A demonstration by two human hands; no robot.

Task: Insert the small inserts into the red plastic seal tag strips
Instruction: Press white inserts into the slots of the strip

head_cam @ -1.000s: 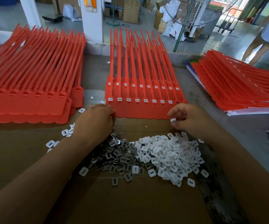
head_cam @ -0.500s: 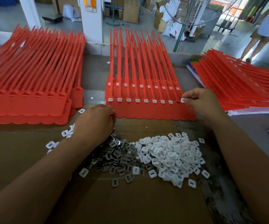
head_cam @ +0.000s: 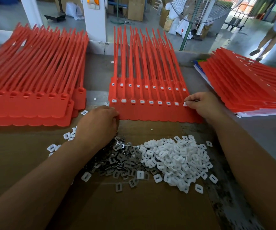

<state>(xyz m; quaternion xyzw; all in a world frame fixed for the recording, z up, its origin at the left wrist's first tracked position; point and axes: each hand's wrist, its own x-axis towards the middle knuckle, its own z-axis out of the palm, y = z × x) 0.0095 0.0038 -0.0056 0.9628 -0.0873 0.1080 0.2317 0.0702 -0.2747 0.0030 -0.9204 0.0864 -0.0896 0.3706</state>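
Far to my left lies a stack of red seal tag strips (head_cam: 34, 103) whose sockets look bare. I take it for my supply of undone work, parked within reach but clear of the pieces. My left hand (head_cam: 97, 125) sits knuckles up at the near left corner of the middle strip (head_cam: 150, 113), fingers curled under. I judge it is there to stop the strip from sliding while I press at the other end. Whether it also holds any pieces I cannot tell, since the fingertips are hidden. Just beneath it the grey metal clips (head_cam: 117, 161) are heaped on the cardboard sheet (head_cam: 134, 209). Touching that heap on the right is the larger heap of white inserts (head_cam: 175, 160). Both lie directly in front of the strip, so each pick is a short reach. The middle strip lies crosswise with its tails pointing away and its sockets in a row facing me, nearly all showing white. My right hand (head_cam: 203, 103) is at the rightmost socket, thumb and forefinger pinching one white insert (head_cam: 185, 103) against it; I cannot tell whether it is fully seated. Farthest right, a fanned stack of filled strips (head_cam: 250, 90) shows white in its heads: finished work, I judge, set aside on the hand-off side.
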